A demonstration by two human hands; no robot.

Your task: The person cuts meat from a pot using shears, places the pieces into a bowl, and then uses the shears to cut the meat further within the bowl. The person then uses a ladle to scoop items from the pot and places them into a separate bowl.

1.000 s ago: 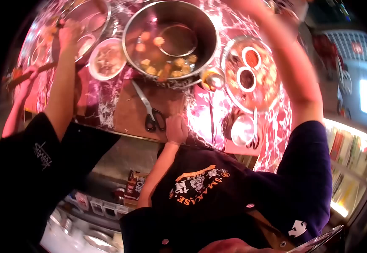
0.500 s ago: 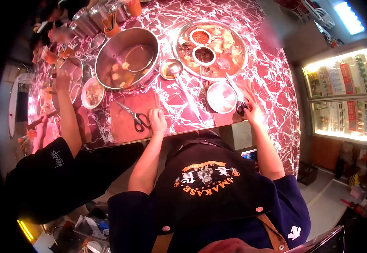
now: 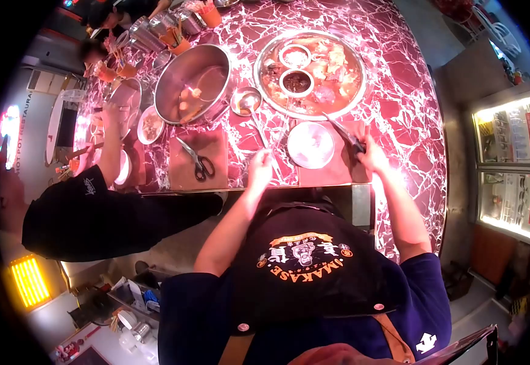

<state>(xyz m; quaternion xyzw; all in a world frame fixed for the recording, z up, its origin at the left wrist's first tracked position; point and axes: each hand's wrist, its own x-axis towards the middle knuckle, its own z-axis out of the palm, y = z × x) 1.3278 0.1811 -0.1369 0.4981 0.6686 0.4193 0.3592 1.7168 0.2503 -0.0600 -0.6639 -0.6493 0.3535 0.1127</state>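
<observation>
My left hand (image 3: pixel 261 171) is closed at the lower end of a ladle handle (image 3: pixel 258 129); the ladle's bowl rests in a small metal bowl (image 3: pixel 246 101). Black-handled scissors (image 3: pixel 345 135) are in my right hand (image 3: pixel 372 157), their blades pointing toward the rim of a large round tray (image 3: pixel 358 100) of food in red broth. Two small sauce bowls, one reddish (image 3: pixel 295 56) and one dark (image 3: pixel 296 83), sit in that tray. Between my hands stands a shiny metal bowl (image 3: pixel 310 145), partly over a brown mat (image 3: pixel 350 173).
A big metal pot (image 3: pixel 221 99) of broth stands left of centre. Another pair of scissors (image 3: pixel 199 163) lies on a brown mat (image 3: pixel 181 177). A co-worker's arm (image 3: pixel 111 143) reaches over dishes at the left. Metal canisters (image 3: pixel 146 33) stand at the back.
My left hand has moved right, from beside the scissors on the left mat to the ladle handle. My right hand has raised the other scissors and turned them slightly. The camera view has shifted.
</observation>
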